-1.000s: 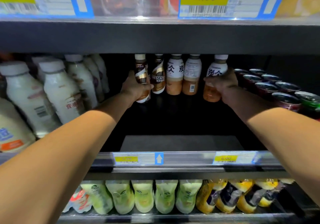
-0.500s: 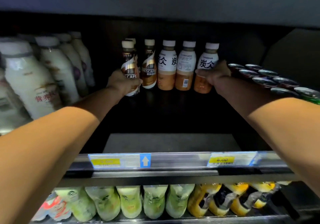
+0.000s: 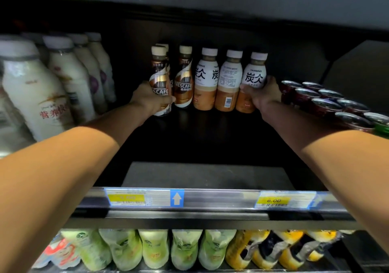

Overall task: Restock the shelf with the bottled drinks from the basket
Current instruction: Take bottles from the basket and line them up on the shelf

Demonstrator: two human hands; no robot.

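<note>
Deep on the dark middle shelf (image 3: 210,175) stands a row of small coffee bottles. My left hand (image 3: 149,98) grips the leftmost brown Nescafe bottle (image 3: 160,76), upright at the row's left end. A second Nescafe bottle (image 3: 183,78) stands beside it, then two white-labelled bottles (image 3: 206,78). My right hand (image 3: 263,95) grips the rightmost white-labelled bottle (image 3: 253,78) at the row's right end. The basket is out of sight.
Large white milk bottles (image 3: 42,91) crowd the shelf's left side. Dark red cans (image 3: 324,104) fill the right side. Price tags (image 3: 145,198) run along the shelf's front rail. Green and yellow pouches (image 3: 185,249) lie on the shelf below.
The view has dropped and moved closer into the shelf, so the upper shelf's price strip is gone. Both hands stay on the same end bottles, barely shifted.
</note>
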